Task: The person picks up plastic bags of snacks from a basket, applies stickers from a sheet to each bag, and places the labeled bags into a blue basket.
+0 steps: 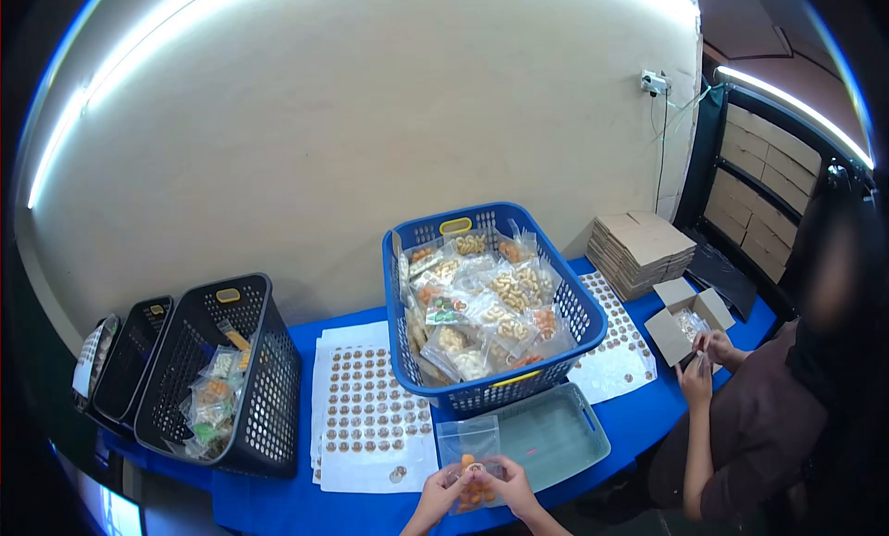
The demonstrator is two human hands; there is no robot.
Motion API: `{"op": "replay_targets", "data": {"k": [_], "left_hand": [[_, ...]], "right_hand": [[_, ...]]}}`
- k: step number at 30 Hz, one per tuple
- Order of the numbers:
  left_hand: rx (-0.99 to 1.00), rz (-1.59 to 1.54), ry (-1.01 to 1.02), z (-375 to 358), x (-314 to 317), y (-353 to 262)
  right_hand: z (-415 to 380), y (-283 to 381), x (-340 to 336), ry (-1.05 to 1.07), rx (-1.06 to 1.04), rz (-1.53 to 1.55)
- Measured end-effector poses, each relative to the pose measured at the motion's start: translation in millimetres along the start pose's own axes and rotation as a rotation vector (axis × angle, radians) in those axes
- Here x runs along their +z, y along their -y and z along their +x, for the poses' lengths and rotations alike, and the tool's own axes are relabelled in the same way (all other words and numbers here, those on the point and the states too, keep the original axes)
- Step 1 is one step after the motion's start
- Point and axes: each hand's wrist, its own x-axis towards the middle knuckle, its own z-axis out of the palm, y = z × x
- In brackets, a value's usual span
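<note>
Low in the head view, my left hand [443,492] and my right hand [510,487] both grip a clear plastic bag [468,436] of orange snack pieces. My fingers close in on the bag's front from either side, thumbs close together. A small pale round spot, perhaps a sticker, shows between the thumbs. Left of my hands lies a white sheet of round stickers [378,457], with rows of brown and white labels and a single one near its lower edge. Just beyond my right hand sits a grey-green tray [556,441].
A blue basket [405,340] full of bagged snacks stands behind the tray. Black baskets [278,374] are at left. Another sticker sheet [619,374], stacked flat cardboard [641,244] and an open carton [665,337] are right, where a co-worker [759,416] handles something small.
</note>
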Motion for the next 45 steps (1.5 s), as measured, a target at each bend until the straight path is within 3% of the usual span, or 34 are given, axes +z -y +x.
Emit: {"op": "replay_targets", "data": {"k": [7, 17, 22, 30, 33, 36, 45], "left_hand": [[0.049, -0.014, 0.034, -4, 3, -11], [0.171, 0.012, -0.076, 1, 27, -4], [0.149, 0.024, -0.05, 2, 35, -4], [0.07, 0.0, -0.072, -2, 34, 0], [0.114, 0.187, -0.105, 2, 24, 14], [0.145, 0.106, -0.074, 0, 26, 12], [0.239, -0.051, -0.263, 4, 28, 16]], "right_hand": [[-2, 9, 7, -0.063, -0.122, 0.11], [-10, 30, -7, -0.023, -0.045, 0.213], [-4, 29, -21, -0.016, -0.046, 0.073], [-2, 11, -23, -0.001, 0.011, 0.153], [-2, 7, -19, -0.007, 0.001, 0.149], [1, 5, -19, 0.003, -0.018, 0.148], [5, 18, -10, 0.092, -0.027, 0.088]]}}
